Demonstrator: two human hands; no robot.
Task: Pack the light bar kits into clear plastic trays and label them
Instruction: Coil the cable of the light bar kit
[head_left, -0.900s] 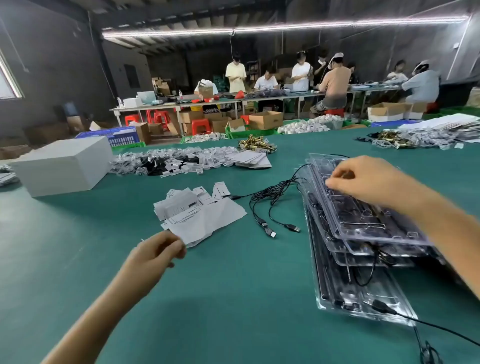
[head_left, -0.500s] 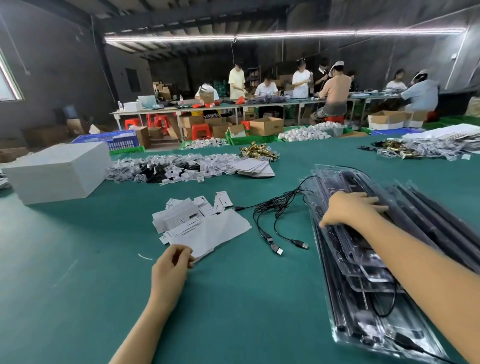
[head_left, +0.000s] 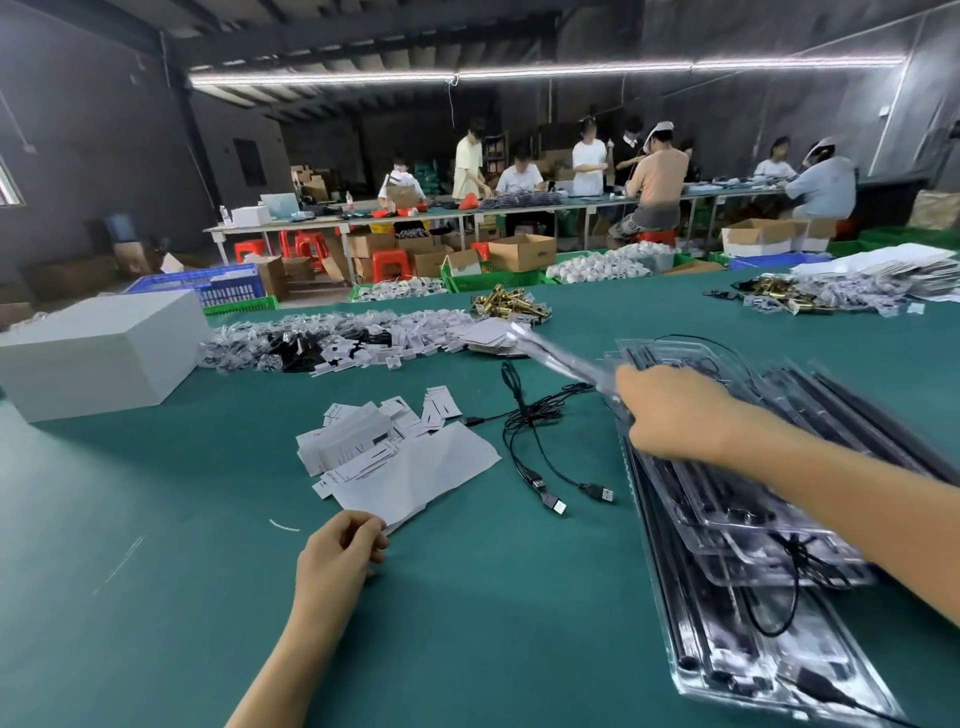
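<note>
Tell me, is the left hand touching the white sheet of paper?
Touching. The head view shows the left hand with its fingertips meeting the near corner of the white sheet.

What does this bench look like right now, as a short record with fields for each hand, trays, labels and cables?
right hand: grips a clear tray, lifted and blurred
left hand: pinches the white sheet at its near corner
trays: stack on the right of the green table
labels: pile beside the sheet
cables: black USB leads between labels and stack
</note>
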